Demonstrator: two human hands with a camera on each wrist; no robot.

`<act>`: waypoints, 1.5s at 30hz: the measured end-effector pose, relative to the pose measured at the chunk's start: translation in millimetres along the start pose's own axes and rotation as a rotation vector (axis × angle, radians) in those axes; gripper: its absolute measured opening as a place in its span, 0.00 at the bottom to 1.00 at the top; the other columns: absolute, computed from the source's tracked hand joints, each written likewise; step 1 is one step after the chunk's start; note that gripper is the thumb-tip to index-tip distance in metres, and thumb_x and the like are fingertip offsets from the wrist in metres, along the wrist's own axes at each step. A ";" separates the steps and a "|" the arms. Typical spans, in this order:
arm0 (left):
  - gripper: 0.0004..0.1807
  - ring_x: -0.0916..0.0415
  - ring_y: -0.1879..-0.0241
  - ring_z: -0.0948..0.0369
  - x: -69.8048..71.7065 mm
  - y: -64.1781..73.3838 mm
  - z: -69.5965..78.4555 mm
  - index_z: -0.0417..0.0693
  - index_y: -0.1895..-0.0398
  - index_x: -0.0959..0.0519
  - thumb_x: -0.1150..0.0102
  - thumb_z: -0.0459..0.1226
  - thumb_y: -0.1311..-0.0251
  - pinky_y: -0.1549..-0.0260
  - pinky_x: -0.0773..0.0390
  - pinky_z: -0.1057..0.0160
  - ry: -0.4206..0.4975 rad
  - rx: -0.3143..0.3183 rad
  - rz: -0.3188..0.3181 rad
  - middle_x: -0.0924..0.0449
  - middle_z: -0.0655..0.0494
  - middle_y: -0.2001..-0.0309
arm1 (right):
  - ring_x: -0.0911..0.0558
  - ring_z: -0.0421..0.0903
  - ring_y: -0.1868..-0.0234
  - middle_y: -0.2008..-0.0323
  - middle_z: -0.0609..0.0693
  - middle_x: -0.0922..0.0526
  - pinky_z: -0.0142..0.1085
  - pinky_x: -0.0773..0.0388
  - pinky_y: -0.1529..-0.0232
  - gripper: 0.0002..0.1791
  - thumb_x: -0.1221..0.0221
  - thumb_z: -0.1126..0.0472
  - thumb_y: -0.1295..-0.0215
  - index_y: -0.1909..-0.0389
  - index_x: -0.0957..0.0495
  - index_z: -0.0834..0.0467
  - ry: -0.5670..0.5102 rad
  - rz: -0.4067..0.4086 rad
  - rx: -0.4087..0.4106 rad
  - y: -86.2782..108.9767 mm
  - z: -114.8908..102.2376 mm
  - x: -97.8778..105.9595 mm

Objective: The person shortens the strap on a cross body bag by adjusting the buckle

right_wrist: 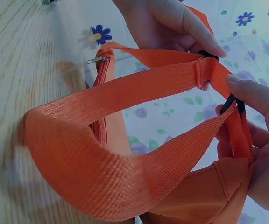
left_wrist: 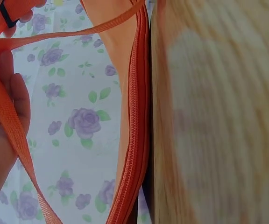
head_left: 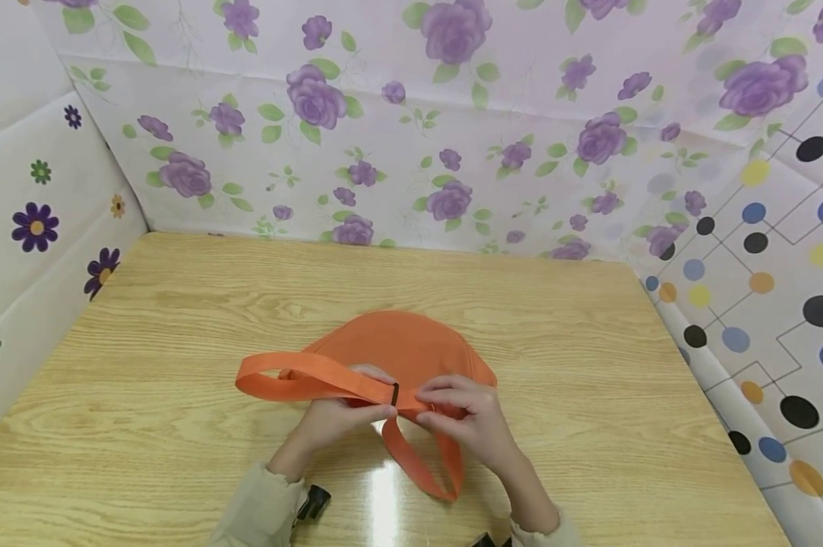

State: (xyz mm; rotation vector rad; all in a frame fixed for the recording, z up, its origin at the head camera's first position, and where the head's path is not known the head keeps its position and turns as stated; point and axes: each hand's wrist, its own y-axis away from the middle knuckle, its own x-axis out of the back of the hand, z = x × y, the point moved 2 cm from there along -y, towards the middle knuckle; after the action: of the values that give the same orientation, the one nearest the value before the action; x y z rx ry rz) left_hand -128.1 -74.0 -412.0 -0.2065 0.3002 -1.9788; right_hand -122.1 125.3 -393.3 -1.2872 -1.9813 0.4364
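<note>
An orange waist bag (head_left: 404, 338) lies on the wooden table, with its webbing strap (head_left: 302, 372) raised toward me. My left hand (head_left: 332, 418) grips the strap beside a black slider buckle (head_left: 394, 394), thumb in front and fingers behind. Just right of the buckle, my right hand (head_left: 469, 414) pinches the strap between thumb and fingers. One strap loop sticks out to the left; another hangs below the hands. In the right wrist view, a second black fitting (right_wrist: 232, 103) shows at the right fingers. The bag's zipper (left_wrist: 133, 107) runs along its edge near the tabletop.
Flowered sheeting (head_left: 384, 167) rises behind the wooden table (head_left: 178, 319). Another flowered sheet (head_left: 35, 182) hangs at the left, and a dotted one (head_left: 780, 304) stands at the right. Below the left sleeve sits a black piece (head_left: 314, 501).
</note>
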 end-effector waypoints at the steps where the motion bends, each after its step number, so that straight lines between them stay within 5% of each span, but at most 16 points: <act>1: 0.15 0.27 0.72 0.62 0.0 -0.1 0.6 0.35 0.58 0.24 0.38 0.26 0.51 0.74 0.24 0.62 0.004 -0.005 -0.001 0.25 0.47 0.64 | 0.22 0.45 0.67 0.66 0.54 0.20 0.29 0.26 0.73 0.13 0.34 0.74 0.56 0.66 0.19 0.66 -0.001 -0.007 0.006 -0.4 -0.7 -0.4; 11: 0.14 0.31 0.77 0.63 0.5 -1.5 1.5 0.31 0.58 0.26 0.40 0.25 0.50 0.79 0.28 0.64 0.031 -0.023 -0.005 0.26 0.49 0.68 | 0.23 0.47 0.70 0.66 0.57 0.22 0.29 0.26 0.74 0.14 0.34 0.77 0.60 0.67 0.19 0.70 -0.010 0.016 0.108 -5.5 -2.0 -5.4; 19: 0.14 0.32 0.78 0.64 0.2 -1.4 -0.8 0.31 0.59 0.26 0.40 0.23 0.51 0.80 0.29 0.66 0.035 -0.012 -0.017 0.26 0.52 0.70 | 0.23 0.49 0.67 0.66 0.58 0.23 0.30 0.25 0.74 0.11 0.34 0.73 0.57 0.68 0.19 0.69 -0.011 0.080 0.125 -7.4 -2.2 -8.4; 26: 0.16 0.27 0.68 0.61 -3.7 -3.9 1.0 0.36 0.60 0.23 0.36 0.25 0.55 0.72 0.26 0.66 -0.028 -0.054 -0.020 0.22 0.49 0.63 | 0.23 0.48 0.66 0.65 0.58 0.23 0.30 0.25 0.73 0.16 0.33 0.77 0.62 0.67 0.19 0.69 -0.011 0.076 0.139 -9.0 -3.1 -12.6; 35: 0.20 0.23 0.68 0.59 -1.8 -1.5 -1.5 0.31 0.57 0.25 0.34 0.24 0.58 0.74 0.22 0.62 0.076 -0.012 -0.033 0.22 0.45 0.63 | 0.23 0.50 0.67 0.65 0.59 0.23 0.29 0.25 0.74 0.15 0.33 0.77 0.64 0.68 0.19 0.70 0.003 0.091 0.129 -8.4 -3.6 -12.8; 45: 0.21 0.22 0.67 0.58 -1.7 -2.1 -2.8 0.29 0.57 0.24 0.34 0.24 0.59 0.73 0.22 0.60 0.049 -0.078 -0.040 0.21 0.42 0.62 | 0.22 0.48 0.65 0.66 0.59 0.22 0.31 0.24 0.71 0.14 0.33 0.73 0.59 0.67 0.19 0.69 -0.017 0.107 0.131 -8.5 -2.4 -14.3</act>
State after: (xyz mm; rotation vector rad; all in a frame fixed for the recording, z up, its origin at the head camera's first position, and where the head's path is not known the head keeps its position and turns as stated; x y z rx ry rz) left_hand -130.0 -71.3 -414.0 -0.2160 0.4081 -2.0154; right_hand -122.4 108.5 -392.0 -1.3134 -1.8708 0.6201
